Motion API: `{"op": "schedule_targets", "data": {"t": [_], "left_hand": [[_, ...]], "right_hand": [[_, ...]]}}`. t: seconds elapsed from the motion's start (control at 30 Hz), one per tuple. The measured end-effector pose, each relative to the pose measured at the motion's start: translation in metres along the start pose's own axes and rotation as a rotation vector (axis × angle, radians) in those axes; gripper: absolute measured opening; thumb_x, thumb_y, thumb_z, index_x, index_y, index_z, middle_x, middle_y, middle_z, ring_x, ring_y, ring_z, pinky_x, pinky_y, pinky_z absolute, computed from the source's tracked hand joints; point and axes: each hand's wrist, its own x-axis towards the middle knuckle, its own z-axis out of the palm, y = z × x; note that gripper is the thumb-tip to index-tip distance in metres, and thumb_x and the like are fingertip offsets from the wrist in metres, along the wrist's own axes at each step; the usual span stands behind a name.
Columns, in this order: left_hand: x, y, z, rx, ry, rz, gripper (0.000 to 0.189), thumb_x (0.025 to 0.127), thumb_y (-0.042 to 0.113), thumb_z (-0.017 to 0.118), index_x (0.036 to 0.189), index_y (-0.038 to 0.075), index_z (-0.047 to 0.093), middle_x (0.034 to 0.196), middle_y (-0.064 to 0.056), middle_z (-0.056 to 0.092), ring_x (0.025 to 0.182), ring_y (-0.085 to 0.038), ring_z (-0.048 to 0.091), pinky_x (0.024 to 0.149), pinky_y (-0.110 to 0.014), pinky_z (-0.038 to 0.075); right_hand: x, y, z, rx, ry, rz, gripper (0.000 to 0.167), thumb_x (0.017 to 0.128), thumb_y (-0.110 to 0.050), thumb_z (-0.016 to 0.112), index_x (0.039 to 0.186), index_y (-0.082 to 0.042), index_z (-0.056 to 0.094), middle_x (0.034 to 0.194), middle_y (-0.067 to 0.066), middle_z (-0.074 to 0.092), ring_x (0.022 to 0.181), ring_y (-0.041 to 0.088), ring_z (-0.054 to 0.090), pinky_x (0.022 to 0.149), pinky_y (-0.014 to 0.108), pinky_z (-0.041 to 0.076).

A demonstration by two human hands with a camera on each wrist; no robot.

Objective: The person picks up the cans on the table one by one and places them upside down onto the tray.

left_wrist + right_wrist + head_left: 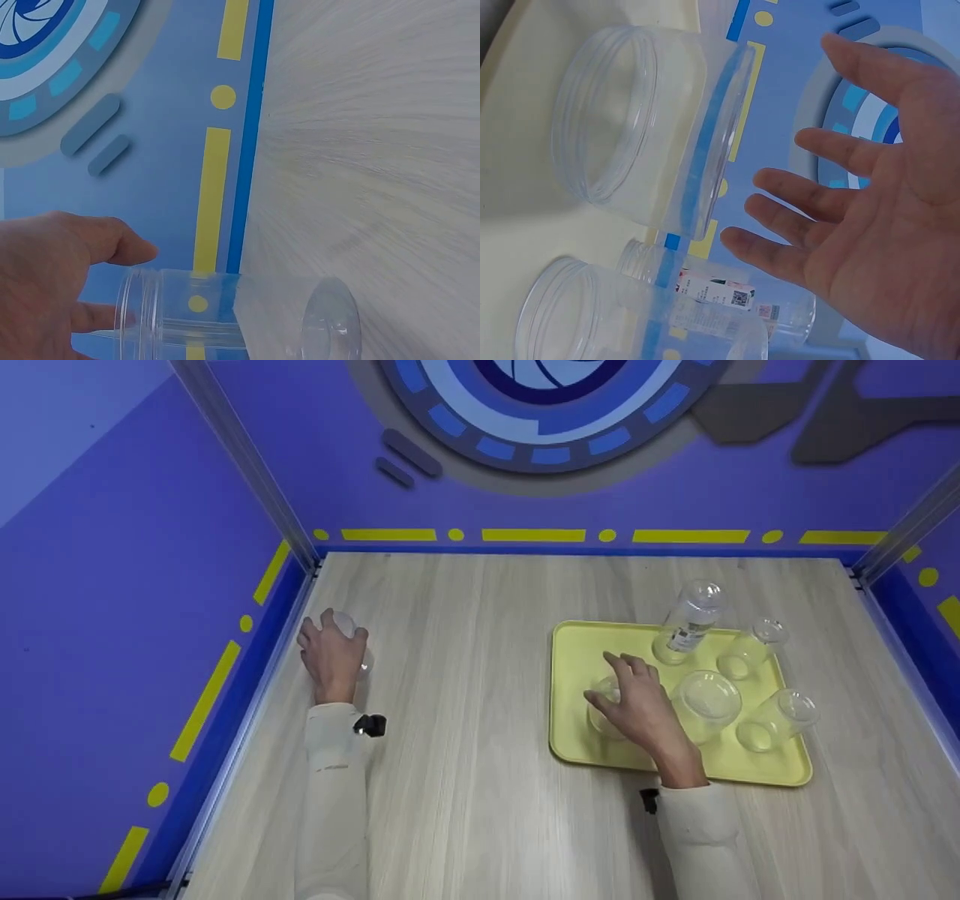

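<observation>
At the table's left side my left hand (332,656) is spread around the top of a clear jar (199,311). That jar stands upright, its threaded rim up. A gap shows between the thumb (124,244) and the rim; other fingers are partly hidden behind the clear wall, so contact is unclear. Over the yellow tray (566,750) my right hand (641,709) is held with fingers spread, gripping nothing. Just beyond its fingertips a wide clear jar (679,135) stands upside down on the tray, apart from the hand in the right wrist view.
Also on the tray are a labelled clear bottle (686,622), upside down, a wide jar (707,701) and two smaller clear containers, one at the back (750,651) and one in front (776,721). Blue walls (150,585) enclose the wooden table (465,697).
</observation>
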Motion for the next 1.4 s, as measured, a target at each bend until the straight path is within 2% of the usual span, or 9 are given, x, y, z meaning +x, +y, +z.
{"op": "schedule_targets", "data": {"t": [0.23, 0.57, 0.8, 1.07, 1.4], "left_hand": [[0.003, -0.001, 0.000, -0.028, -0.004, -0.001, 0.067, 0.098, 0.025, 0.069, 0.153, -0.007, 0.048, 0.152, -0.039, 0.038, 0.139, -0.053, 0.039, 0.110, -0.061, 0.041], [0.004, -0.003, 0.000, -0.022, -0.011, -0.012, 0.068, 0.097, 0.025, 0.070, 0.152, -0.007, 0.049, 0.151, -0.038, 0.041, 0.137, -0.052, 0.041, 0.112, -0.058, 0.040], [0.001, -0.002, -0.004, -0.029, 0.003, -0.005, 0.068, 0.096, 0.026, 0.071, 0.151, -0.008, 0.050, 0.150, -0.040, 0.041, 0.136, -0.054, 0.042, 0.111, -0.059, 0.041], [-0.003, 0.003, -0.005, -0.089, 0.043, 0.016, 0.068, 0.092, 0.024, 0.071, 0.148, -0.009, 0.053, 0.144, -0.041, 0.044, 0.132, -0.057, 0.044, 0.110, -0.061, 0.040], [-0.012, 0.009, -0.009, -0.140, 0.055, -0.023, 0.068, 0.092, 0.027, 0.072, 0.148, -0.006, 0.054, 0.141, -0.038, 0.049, 0.129, -0.055, 0.047, 0.110, -0.060, 0.041]], "right_hand": [[0.001, 0.000, -0.001, 0.009, -0.002, 0.002, 0.072, 0.096, -0.021, 0.081, 0.152, 0.008, 0.047, 0.148, 0.040, 0.045, 0.134, 0.059, 0.043, 0.106, 0.071, 0.040], [0.000, -0.001, 0.000, 0.016, 0.013, -0.009, 0.071, 0.095, -0.019, 0.082, 0.151, 0.008, 0.049, 0.146, 0.040, 0.047, 0.133, 0.059, 0.045, 0.105, 0.070, 0.042], [0.001, -0.001, 0.000, 0.044, 0.031, -0.026, 0.069, 0.094, -0.017, 0.082, 0.149, 0.009, 0.050, 0.144, 0.040, 0.048, 0.133, 0.058, 0.046, 0.105, 0.068, 0.043], [0.003, -0.004, -0.002, 0.079, 0.076, -0.043, 0.064, 0.094, -0.012, 0.082, 0.147, 0.008, 0.053, 0.143, 0.037, 0.051, 0.133, 0.055, 0.047, 0.107, 0.066, 0.043], [0.002, -0.003, -0.005, 0.128, 0.094, -0.036, 0.063, 0.094, -0.009, 0.082, 0.147, 0.009, 0.053, 0.144, 0.038, 0.050, 0.135, 0.056, 0.046, 0.111, 0.066, 0.039]]}}
